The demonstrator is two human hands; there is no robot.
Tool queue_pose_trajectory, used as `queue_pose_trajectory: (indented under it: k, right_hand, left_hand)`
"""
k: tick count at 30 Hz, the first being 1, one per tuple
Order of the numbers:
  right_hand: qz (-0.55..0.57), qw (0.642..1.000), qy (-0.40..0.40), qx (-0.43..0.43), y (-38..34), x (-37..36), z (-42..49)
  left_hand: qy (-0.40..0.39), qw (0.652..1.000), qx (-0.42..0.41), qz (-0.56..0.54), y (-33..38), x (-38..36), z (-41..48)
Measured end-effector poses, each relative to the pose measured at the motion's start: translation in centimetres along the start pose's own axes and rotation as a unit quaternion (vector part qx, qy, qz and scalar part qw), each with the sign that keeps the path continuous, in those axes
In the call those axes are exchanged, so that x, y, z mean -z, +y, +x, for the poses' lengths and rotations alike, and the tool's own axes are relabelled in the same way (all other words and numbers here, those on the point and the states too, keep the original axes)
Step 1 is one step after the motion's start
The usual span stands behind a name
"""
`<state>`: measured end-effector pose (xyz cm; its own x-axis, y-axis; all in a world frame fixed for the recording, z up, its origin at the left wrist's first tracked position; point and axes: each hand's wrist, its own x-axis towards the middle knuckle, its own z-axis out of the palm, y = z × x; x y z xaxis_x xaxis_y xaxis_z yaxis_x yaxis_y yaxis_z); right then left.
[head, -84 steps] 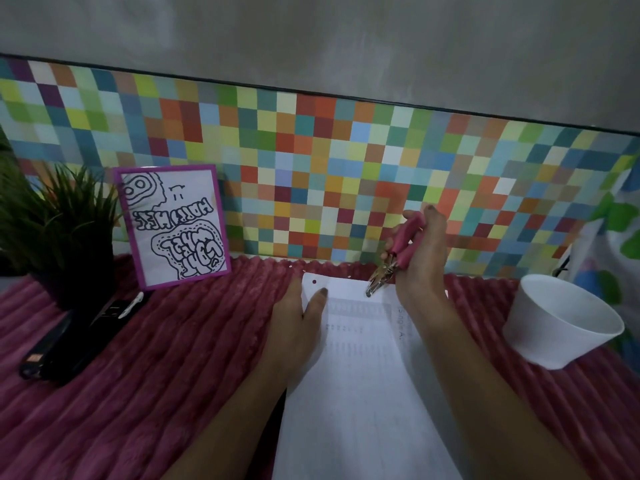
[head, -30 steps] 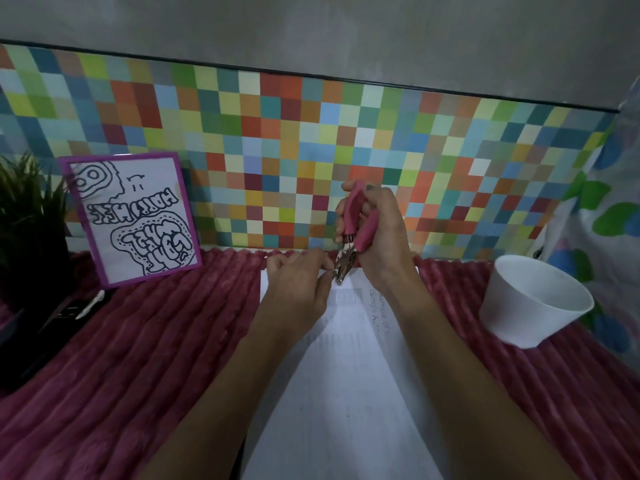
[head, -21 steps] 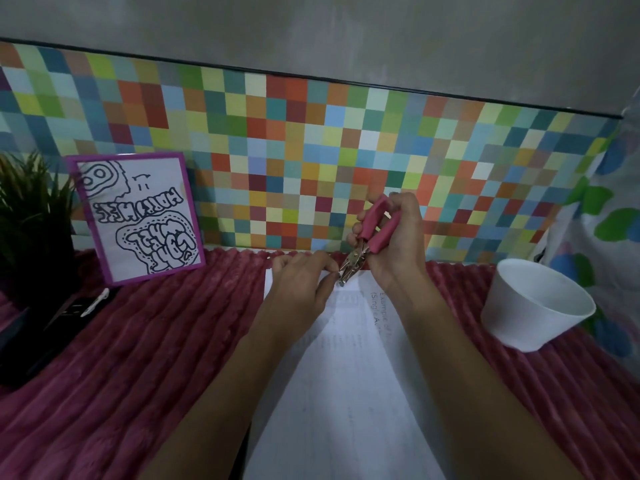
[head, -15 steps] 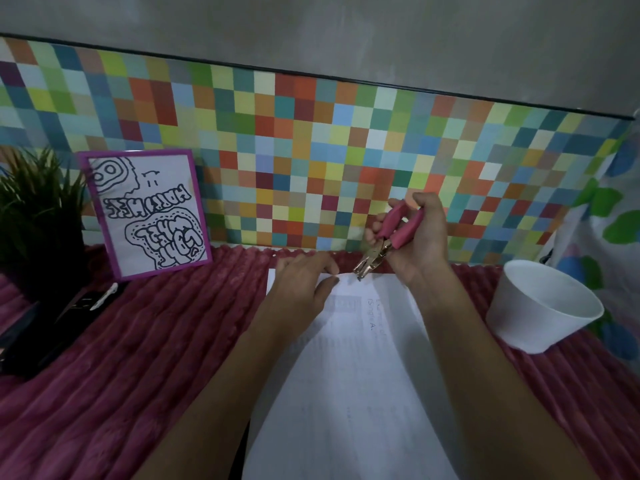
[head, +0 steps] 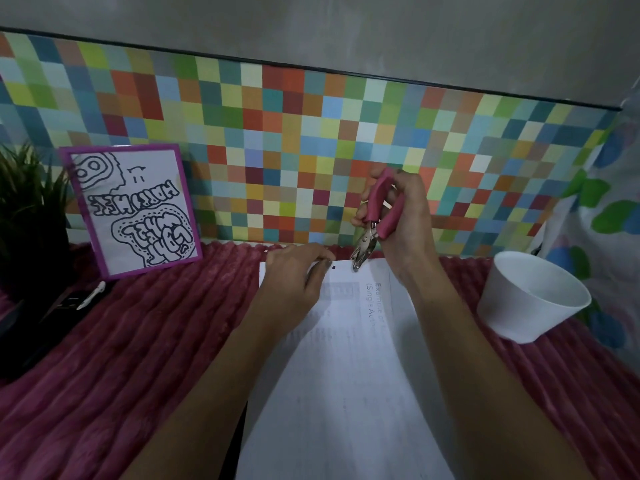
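Note:
A white printed sheet of paper [head: 346,368] lies lengthwise on the red ribbed blanket [head: 131,358]. My left hand [head: 298,275] presses flat on the sheet's far left corner, fingers fairly straight. My right hand [head: 401,216] grips a pink-handled hole punch [head: 375,220], its metal jaws pointing down onto the paper's far edge. A small dark punched hole [head: 334,267] shows in the sheet just left of the jaws, beside my left fingertips.
A white cup [head: 533,299] leans at the right on the blanket. A purple-framed drawing [head: 131,209] stands against the colourful checkered wall at the left, beside a dark potted plant [head: 27,209]. Dark objects [head: 52,317] lie at the left edge.
The punch had been lifted off to the right of the paper's edge; now its jaws are back down on the far edge, right of a punched hole. My left hand stayed pressing the sheet.

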<state>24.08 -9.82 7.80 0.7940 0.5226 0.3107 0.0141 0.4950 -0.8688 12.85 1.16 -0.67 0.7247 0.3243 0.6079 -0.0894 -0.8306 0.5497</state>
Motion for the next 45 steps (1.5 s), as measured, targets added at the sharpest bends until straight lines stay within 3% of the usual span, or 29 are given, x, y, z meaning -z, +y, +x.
queue_pose_trajectory:
  k: [14, 25, 34, 45]
  right_hand:
    - [-0.107, 0.991, 0.075, 0.023, -0.9, 2.4, 0.5]
    - [-0.039, 0.991, 0.102, 0.072, -0.9, 2.6, 0.5]
    - [0.055, 0.992, 0.099, 0.054, -1.6, 3.3, 0.1]
    - [-0.088, 0.990, 0.083, 0.072, -1.7, 1.8, -0.1]
  left_hand:
    - [-0.010, 1.000, 0.023, 0.007, 0.0, -0.1, -0.1]
    - [-0.007, 0.998, 0.057, -0.026, -0.1, -0.2, -0.3]
    - [0.002, 0.998, 0.045, -0.040, -0.3, -0.3, -0.3]
    - [0.003, 0.999, 0.024, -0.024, 0.1, -0.3, -0.2]
